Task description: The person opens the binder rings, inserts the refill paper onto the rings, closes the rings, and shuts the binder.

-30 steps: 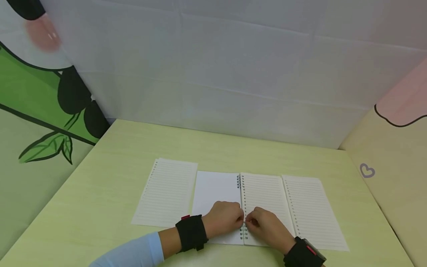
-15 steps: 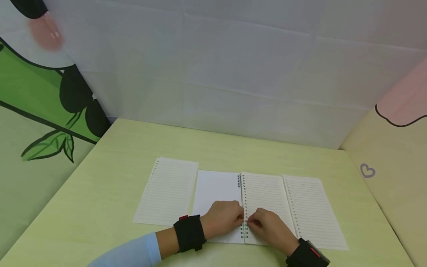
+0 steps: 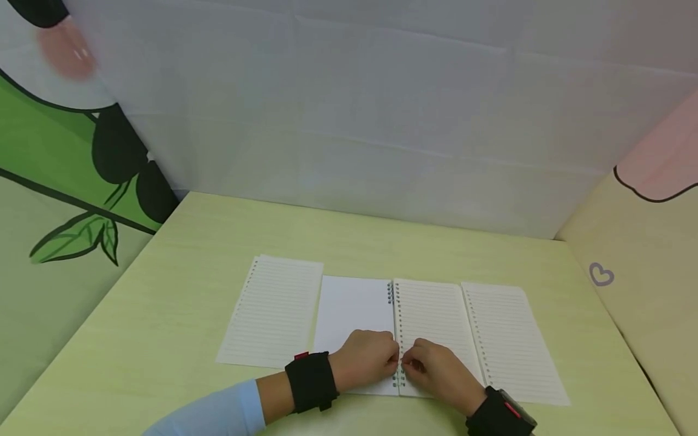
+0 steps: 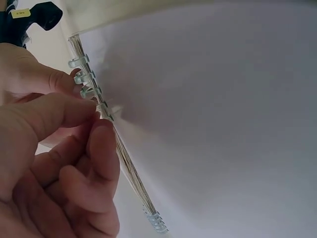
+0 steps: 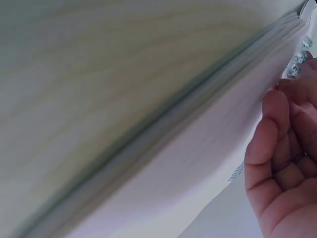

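A loose-leaf notebook lies spread in the head view, with a blank white page (image 3: pixel 354 303) on the left and a lined page (image 3: pixel 431 309) on the right. Small clear plastic rings (image 4: pixel 85 77) run along its spine, in groups at the top and bottom. At the lower rings my left hand (image 3: pixel 366 358) pinches with thumb and forefinger. Opposite it, on the lined side, my right hand (image 3: pixel 443 372) pinches the same ring strip, its fingertips almost meeting the left ones. The right wrist view shows clear rings (image 5: pixel 298 58) just beyond the right fingertips.
Punched lined sheets (image 3: pixel 275 312) lie flat to the left of the notebook. Another stack of lined paper (image 3: pixel 512 342) sits against its right side. The pale wooden table (image 3: pixel 349 233) meets a white cloth backdrop (image 3: pixel 349 121) behind and printed panels at both sides.
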Motion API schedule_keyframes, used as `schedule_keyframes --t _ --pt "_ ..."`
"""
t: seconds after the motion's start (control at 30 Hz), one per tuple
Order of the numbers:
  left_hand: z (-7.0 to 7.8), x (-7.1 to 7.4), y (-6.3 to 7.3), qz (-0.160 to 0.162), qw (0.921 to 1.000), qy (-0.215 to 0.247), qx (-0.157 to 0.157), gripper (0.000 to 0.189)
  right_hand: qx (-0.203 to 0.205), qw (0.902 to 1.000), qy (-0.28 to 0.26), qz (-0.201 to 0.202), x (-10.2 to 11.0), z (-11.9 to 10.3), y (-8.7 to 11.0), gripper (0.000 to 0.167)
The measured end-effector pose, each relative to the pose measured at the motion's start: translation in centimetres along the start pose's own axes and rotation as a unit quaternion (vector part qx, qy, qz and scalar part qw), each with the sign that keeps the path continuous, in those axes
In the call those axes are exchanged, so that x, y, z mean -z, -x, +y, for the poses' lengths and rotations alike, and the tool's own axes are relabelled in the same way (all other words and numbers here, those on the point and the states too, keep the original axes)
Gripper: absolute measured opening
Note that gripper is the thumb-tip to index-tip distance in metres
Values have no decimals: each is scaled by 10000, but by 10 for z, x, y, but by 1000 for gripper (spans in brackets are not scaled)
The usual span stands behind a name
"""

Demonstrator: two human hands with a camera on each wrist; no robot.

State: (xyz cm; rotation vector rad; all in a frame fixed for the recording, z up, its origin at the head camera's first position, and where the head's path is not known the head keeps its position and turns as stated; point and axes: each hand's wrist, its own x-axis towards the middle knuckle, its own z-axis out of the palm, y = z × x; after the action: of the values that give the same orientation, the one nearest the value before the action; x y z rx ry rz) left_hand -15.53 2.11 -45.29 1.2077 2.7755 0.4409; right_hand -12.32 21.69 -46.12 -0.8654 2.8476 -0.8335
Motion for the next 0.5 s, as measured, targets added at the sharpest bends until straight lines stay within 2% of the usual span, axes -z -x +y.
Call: schedule_keyframes --t 0.2,0.5 --pt "-1 -1 1 -30 10000 -6 -39 13 -28 9999 70 100 2 -1 1 5" --pt "0 1 2 -41 10000 -84 34 11 -129 9999 -37 55 2 -5 2 4"
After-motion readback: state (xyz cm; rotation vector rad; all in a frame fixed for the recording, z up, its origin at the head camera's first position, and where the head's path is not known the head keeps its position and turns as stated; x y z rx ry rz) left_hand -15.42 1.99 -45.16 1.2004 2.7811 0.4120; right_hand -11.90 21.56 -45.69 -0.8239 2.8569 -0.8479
